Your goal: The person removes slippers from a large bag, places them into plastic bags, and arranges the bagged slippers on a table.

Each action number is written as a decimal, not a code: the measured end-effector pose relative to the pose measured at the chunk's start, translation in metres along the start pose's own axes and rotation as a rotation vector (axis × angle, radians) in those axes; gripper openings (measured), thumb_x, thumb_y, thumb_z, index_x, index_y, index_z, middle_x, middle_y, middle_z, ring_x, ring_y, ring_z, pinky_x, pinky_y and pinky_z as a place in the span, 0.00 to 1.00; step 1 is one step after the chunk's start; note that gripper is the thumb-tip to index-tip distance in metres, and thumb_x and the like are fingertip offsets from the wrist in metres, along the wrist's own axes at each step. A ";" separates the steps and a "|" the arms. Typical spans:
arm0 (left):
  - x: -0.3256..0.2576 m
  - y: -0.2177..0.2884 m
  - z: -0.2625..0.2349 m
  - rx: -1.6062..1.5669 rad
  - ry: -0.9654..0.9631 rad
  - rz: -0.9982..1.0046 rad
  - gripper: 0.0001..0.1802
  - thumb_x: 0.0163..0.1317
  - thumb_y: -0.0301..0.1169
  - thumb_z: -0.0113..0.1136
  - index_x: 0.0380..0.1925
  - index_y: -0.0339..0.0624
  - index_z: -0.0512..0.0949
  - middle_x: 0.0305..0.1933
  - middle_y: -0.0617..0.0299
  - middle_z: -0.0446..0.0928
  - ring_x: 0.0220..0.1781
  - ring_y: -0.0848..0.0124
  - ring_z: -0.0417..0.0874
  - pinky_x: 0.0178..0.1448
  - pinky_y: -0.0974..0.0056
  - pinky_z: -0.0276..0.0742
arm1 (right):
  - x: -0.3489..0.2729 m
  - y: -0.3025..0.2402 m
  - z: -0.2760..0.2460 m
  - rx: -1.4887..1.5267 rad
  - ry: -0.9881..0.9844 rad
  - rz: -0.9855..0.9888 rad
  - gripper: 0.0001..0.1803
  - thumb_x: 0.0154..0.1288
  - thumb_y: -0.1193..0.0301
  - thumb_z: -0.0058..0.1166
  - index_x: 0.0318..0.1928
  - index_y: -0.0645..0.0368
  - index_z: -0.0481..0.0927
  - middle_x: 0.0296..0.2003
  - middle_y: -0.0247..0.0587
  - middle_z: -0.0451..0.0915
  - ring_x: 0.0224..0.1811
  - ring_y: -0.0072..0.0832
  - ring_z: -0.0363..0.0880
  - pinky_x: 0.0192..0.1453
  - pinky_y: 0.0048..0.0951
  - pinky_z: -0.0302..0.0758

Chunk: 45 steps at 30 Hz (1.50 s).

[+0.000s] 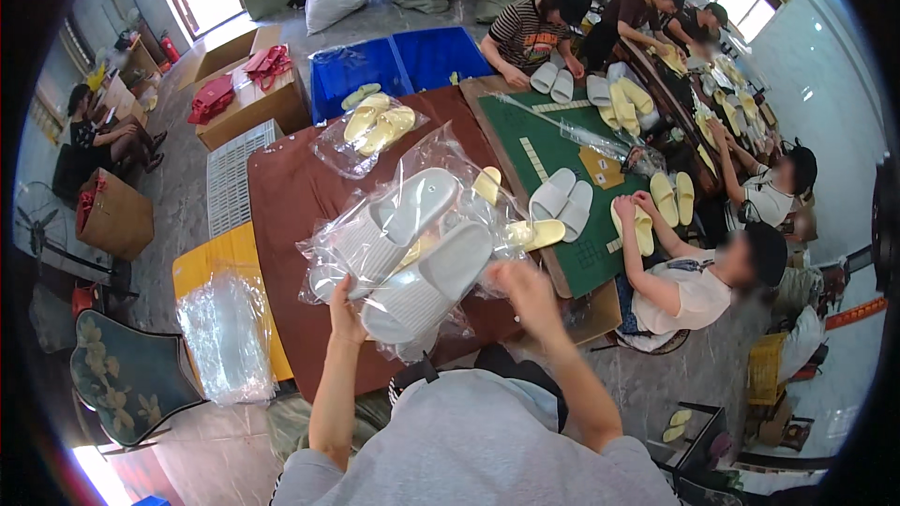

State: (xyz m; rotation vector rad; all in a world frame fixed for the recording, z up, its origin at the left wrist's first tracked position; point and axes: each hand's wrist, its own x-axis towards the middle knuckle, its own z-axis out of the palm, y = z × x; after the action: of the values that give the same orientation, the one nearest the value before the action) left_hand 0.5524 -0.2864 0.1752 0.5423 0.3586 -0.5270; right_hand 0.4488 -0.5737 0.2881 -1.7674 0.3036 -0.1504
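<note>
Brown table [291,183] below, near edge: left hand [349,320] pinches grey slippers [422,298] just beyond its thumb; right hand [527,296] beside them, fingers too blurred to tell

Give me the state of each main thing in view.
Gray slippers, side by side, toes toward the camera wearer
Left hand, gripping the pair
Right hand, blurred; grip unclear
Clear bags, stacked flat
Yellow slippers, lying amid clear plastic
Blue bins, open-topped
Red items, lying on a cardboard box

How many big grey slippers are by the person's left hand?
2: one grey slipper just beyond the left hand, the other slipper to its right. More may be hidden underneath.
</note>
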 end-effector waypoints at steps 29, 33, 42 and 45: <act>-0.018 -0.060 0.068 0.354 -0.016 0.035 0.37 0.57 0.35 0.63 0.64 0.40 0.58 0.59 0.55 0.71 0.57 0.58 0.76 0.57 0.50 0.77 | 0.120 0.091 -0.123 0.081 -0.643 -0.206 0.15 0.56 0.70 0.63 0.46 0.53 0.82 0.47 0.43 0.74 0.53 0.33 0.71 0.60 0.31 0.65; 0.006 -0.038 0.082 0.809 0.102 0.179 0.44 0.58 0.40 0.62 0.69 0.45 0.49 0.63 0.59 0.64 0.58 0.63 0.72 0.56 0.51 0.76 | 0.103 0.096 -0.131 -0.006 -0.502 -0.219 0.14 0.54 0.71 0.62 0.44 0.53 0.83 0.44 0.42 0.77 0.49 0.35 0.75 0.56 0.32 0.69; 0.074 -0.024 0.080 0.768 0.268 0.392 0.20 0.69 0.44 0.49 0.45 0.37 0.76 0.38 0.62 0.78 0.42 0.73 0.80 0.42 0.69 0.77 | 0.060 0.083 -0.141 -0.066 -0.194 -0.117 0.13 0.54 0.79 0.57 0.42 0.61 0.83 0.39 0.37 0.79 0.47 0.28 0.73 0.54 0.26 0.67; 0.062 -0.036 0.087 0.729 0.151 0.241 0.28 0.70 0.52 0.40 0.49 0.38 0.74 0.44 0.58 0.77 0.43 0.69 0.80 0.47 0.65 0.77 | 0.044 0.101 -0.157 0.114 0.015 0.115 0.12 0.58 0.80 0.55 0.44 0.64 0.81 0.41 0.36 0.77 0.49 0.23 0.71 0.56 0.24 0.64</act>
State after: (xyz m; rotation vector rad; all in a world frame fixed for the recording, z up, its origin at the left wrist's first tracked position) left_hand 0.5982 -0.3850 0.2026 1.3184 0.2306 -0.3724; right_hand 0.4369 -0.7530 0.2208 -1.6319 0.3984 -0.0965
